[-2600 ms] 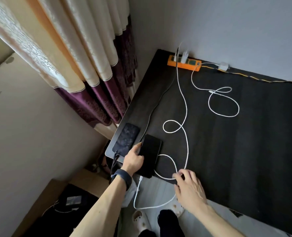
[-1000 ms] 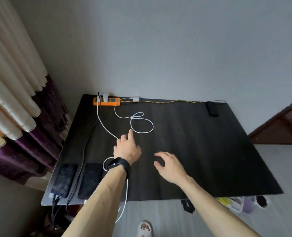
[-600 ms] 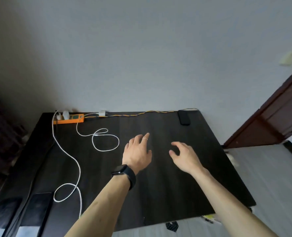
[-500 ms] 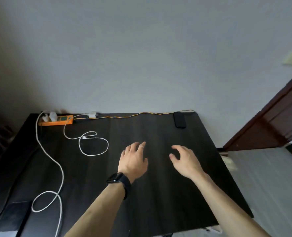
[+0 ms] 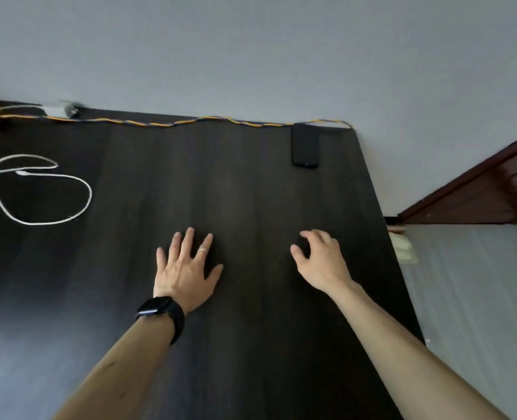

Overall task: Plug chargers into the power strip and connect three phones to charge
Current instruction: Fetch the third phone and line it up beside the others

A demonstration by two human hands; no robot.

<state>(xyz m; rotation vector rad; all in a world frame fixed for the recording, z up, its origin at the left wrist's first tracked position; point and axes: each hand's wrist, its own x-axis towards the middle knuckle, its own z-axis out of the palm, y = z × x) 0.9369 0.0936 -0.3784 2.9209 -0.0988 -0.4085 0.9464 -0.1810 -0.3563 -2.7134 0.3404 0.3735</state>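
I see both hands empty over dark desk (image 5: 251,374): left hand (image 5: 184,274) fingers spread, right hand (image 5: 321,265) curled. Phone (image 5: 305,145) far ahead of right hand; white cable (image 5: 69,213) loop left of left hand.

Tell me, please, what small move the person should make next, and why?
Probably reach the right hand forward to the black phone at the table's far right corner: both hands are empty, and the white cable lies free on the left, its end unconnected.
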